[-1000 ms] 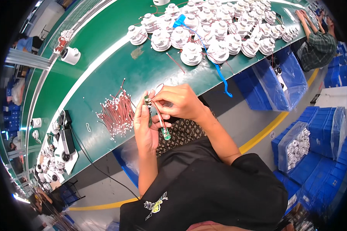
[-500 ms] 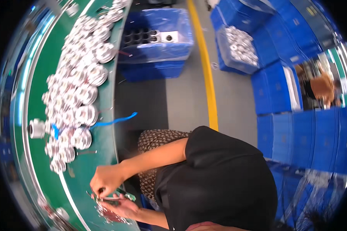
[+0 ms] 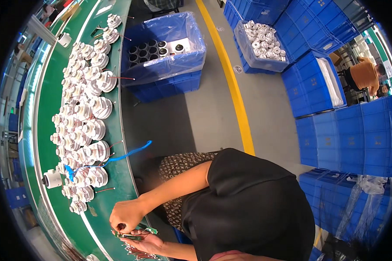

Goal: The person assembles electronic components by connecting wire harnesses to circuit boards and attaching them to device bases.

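Note:
My left hand [image 3: 146,242] is palm up over the near end of the green bench, with a small green circuit board [image 3: 133,237] lying across its fingers. My right hand [image 3: 127,215] is above it, fingers curled in a pinch at the board's edge. What sits between those fingertips is too small to make out. Another bit of green board [image 3: 150,231] shows beside the left palm. Beneath the left hand, a bundle of thin red-brown wires [image 3: 139,253] with white ends rests on the bench, partly hidden.
Rows of white round lamp-like housings [image 3: 96,128] with wires fill the bench [image 3: 111,202]. A coiled blue cord [image 3: 130,153] crosses its edge. Beyond stands a blue crate [image 3: 170,78] of black-and-white cylinders. Across the yellow floor line are a bin of white parts [image 3: 263,41], stacked blue crates [image 3: 331,143] and another person [image 3: 365,75].
The whole view has shifted, and the bench parts are sharper. Both hands keep nearly the same pose, with the right fingers still at the board and more of the green board showing.

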The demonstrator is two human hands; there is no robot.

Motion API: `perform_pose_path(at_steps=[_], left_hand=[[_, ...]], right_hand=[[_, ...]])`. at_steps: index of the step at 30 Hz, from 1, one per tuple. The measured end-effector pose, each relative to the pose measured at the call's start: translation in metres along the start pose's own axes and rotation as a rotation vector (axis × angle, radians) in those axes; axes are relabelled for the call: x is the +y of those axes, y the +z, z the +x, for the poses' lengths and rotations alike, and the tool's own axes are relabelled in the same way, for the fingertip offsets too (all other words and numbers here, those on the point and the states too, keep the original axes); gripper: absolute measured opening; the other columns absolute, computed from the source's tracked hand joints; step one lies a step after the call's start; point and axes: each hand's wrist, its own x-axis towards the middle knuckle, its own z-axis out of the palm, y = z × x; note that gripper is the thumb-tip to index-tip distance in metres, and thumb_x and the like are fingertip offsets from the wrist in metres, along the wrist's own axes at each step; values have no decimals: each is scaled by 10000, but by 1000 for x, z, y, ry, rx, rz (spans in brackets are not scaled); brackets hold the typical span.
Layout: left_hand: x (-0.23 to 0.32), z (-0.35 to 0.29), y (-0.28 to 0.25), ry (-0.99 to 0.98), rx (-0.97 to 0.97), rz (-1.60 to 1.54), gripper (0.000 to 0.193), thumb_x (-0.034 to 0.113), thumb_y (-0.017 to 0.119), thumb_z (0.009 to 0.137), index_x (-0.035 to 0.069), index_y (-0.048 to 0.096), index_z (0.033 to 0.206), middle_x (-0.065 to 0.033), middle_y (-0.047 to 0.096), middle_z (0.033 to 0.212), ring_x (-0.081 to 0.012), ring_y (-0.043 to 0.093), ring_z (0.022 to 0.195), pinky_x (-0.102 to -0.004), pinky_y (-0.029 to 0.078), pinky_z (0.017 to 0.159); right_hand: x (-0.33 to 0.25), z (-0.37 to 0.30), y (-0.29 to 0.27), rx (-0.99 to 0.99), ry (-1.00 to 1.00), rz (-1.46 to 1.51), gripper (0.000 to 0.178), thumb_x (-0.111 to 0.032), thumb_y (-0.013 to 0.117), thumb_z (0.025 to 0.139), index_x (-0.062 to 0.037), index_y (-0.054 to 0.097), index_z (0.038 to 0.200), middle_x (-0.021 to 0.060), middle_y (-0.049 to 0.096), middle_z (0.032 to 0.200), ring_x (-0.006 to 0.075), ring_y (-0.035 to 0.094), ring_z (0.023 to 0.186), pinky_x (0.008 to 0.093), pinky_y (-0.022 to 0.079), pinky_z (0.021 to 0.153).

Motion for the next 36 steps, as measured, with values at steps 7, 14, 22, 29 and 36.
perform_pose_path(at_steps=[7,14,22,29,36], left_hand=[[-20,42,-79,132,-57,278,699,558,488,869,71,416,1366,-41,464,1248,-170,377,1051,-283,283,881],[-69,82,-66,4,-321,437,845,693,424,828,86,345,1411,-62,376,1397,-247,311,1269,-360,229,1076],[-60,52,-28,41,-369,476,761,563,523,836,54,387,1384,-83,441,1313,-231,402,1151,-337,314,975],[-35,20,-1,193,-275,432,695,450,610,843,25,424,1361,-101,498,1239,-217,481,1048,-316,389,886],[-7,19,6,570,-48,524,710,328,712,819,-10,409,1365,-146,491,1249,-256,510,1071,-355,419,905]], right_hand=[[-1,4,8,0,81,0,74,-118,638,674,-56,615,641,54,628,673,246,626,624,368,464,527],[12,5,16,-15,47,-23,126,-169,646,650,-49,620,623,94,630,652,282,612,601,388,451,522],[17,2,20,25,88,55,147,-177,647,676,-31,645,684,124,658,748,294,633,675,386,482,582],[-2,2,-13,-38,18,159,145,-93,639,752,-40,672,883,61,657,833,234,600,837,352,476,703],[15,-41,4,46,482,-60,535,-404,402,1000,-12,443,1363,162,506,1339,269,476,1218,371,369,1022]])
